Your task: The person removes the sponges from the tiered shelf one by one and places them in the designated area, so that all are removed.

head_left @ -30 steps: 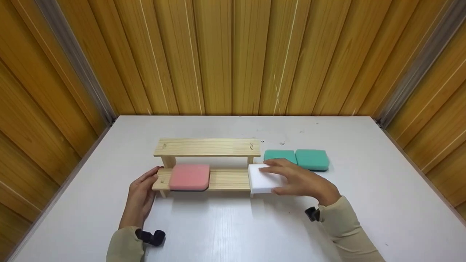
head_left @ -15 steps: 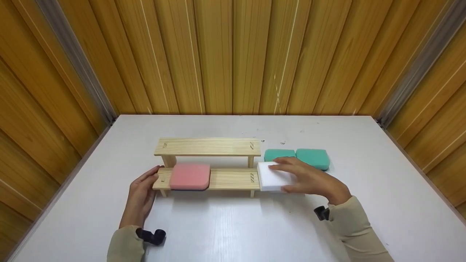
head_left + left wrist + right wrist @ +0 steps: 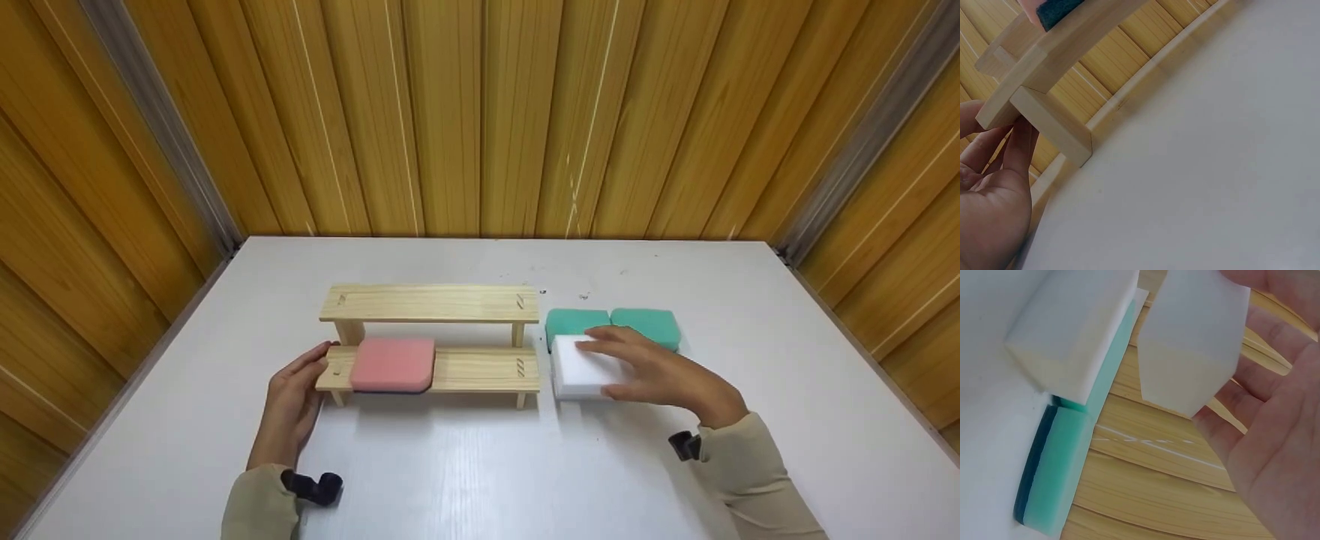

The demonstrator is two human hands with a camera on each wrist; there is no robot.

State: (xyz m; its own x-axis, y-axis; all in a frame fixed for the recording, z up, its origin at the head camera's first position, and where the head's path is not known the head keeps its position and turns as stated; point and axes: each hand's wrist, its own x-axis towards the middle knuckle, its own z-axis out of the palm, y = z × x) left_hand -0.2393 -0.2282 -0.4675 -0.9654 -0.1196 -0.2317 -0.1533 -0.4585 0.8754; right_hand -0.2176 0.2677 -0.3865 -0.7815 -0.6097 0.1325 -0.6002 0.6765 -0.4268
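Note:
In the head view my left hand (image 3: 296,394) grips the left end of a two-step wooden rack (image 3: 484,367). The left wrist view has fingers of that hand (image 3: 994,208) under the board's end, beside a leg. A pink sponge (image 3: 394,364) with a dark underside lies on the lower step. My right hand (image 3: 652,371) holds a white sponge block (image 3: 589,360) just right of the rack. The right wrist view puts this held block (image 3: 1193,343) apart from and above a second white block (image 3: 1072,332) on the table.
Two green sponges (image 3: 577,321) (image 3: 646,327) with dark undersides lie side by side behind my right hand. The rack's upper step (image 3: 431,304) stands behind the lower one. Wood-patterned panels (image 3: 480,120) rise beyond the white table's (image 3: 450,472) far edge.
My right hand has carried the white sponge block rightward, off the right end of the lower step to a spot beside the rack. My left hand has stayed at the rack's left end.

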